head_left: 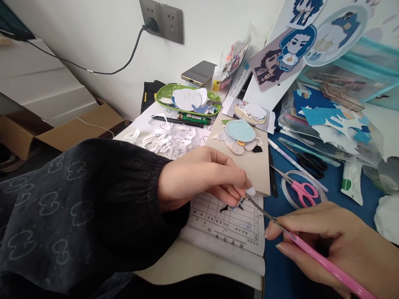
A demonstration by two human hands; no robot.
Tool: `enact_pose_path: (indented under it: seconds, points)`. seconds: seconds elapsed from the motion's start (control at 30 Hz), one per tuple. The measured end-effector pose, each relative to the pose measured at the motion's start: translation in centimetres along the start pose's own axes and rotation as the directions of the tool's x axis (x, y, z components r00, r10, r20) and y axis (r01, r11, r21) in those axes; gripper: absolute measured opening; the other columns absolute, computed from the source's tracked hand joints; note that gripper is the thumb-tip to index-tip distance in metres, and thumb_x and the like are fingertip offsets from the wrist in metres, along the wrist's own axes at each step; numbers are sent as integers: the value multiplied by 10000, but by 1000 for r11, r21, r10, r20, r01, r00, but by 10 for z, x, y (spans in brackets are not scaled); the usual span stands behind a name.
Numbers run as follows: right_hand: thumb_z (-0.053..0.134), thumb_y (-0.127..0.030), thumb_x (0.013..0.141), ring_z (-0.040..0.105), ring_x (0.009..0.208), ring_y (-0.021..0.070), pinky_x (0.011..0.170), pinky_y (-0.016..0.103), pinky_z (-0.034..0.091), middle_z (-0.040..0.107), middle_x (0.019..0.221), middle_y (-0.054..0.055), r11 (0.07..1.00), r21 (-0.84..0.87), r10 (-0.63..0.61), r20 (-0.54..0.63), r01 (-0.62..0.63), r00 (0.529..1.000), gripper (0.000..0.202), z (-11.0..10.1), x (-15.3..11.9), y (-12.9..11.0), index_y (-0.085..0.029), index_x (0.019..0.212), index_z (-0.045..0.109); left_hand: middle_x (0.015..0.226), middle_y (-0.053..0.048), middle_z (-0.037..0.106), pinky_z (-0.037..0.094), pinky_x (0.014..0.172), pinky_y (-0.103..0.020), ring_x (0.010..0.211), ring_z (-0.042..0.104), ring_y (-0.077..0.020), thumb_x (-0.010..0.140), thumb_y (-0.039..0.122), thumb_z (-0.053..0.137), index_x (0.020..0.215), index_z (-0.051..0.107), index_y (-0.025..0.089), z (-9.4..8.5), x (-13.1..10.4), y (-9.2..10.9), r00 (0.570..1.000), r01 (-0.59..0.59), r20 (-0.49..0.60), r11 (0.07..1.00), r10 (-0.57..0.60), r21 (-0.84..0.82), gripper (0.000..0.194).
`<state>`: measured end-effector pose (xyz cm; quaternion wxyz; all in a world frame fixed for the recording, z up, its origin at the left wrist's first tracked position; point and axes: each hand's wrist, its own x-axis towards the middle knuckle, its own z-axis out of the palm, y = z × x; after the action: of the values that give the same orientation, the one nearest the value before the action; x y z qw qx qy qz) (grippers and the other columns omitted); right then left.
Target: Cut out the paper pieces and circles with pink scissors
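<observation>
White paper piece (250,191): located at the fingertips of the left hand (202,172), above an open printed form book (215,224). From where I stand, the left thumb and forefinger are closed on it. The fingers of the right hand (339,238) grip pink-handled tweezers (321,256), whose bent metal tip meets the edge of the piece; whether the tips clasp it, I cannot tell. Beyond the left hand, a light-blue cut-out (240,131) lies on top of other cut-outs on a beige board (249,174). White paper scraps (177,141) are heaped further left, in front of a green tray (162,99). Pink-handled scissors (304,192) rest on the blue table (276,274), right of the board.
</observation>
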<state>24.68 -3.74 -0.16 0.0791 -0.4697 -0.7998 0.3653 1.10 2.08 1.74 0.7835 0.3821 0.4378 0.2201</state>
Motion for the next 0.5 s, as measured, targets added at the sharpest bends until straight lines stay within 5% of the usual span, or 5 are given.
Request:
enact_pose_path:
  seconds: [0.13,0.3,0.5]
  points:
    - [712,-289,731,423,379,102,355,195,357,492,455,-40,990,140,13,54,-20,998,78,-7,0,-8,-213,743,699,569,5,672,525,487,-105,461,598,-49,729,82,689,554,654,108,1,0,0,1000,-9,-9,1000,9,-9,180]
    - [749,-316,683,429,268,43,312,165,354,557,498,-56,809,541,363,-153,-230,919,163,-7,9,-26,-204,745,649,575,25,668,508,492,-117,464,597,-47,704,131,752,623,667,100,2,0,-1,998,-61,3,998,61,7,120]
    - [687,-297,794,497,281,94,338,200,429,518,358,-89,799,600,246,-273,-35,930,136,2,30,-23,-186,858,644,576,29,664,519,520,-140,496,605,-57,696,159,770,668,673,103,4,-1,-4,990,-142,1,989,142,50,116]
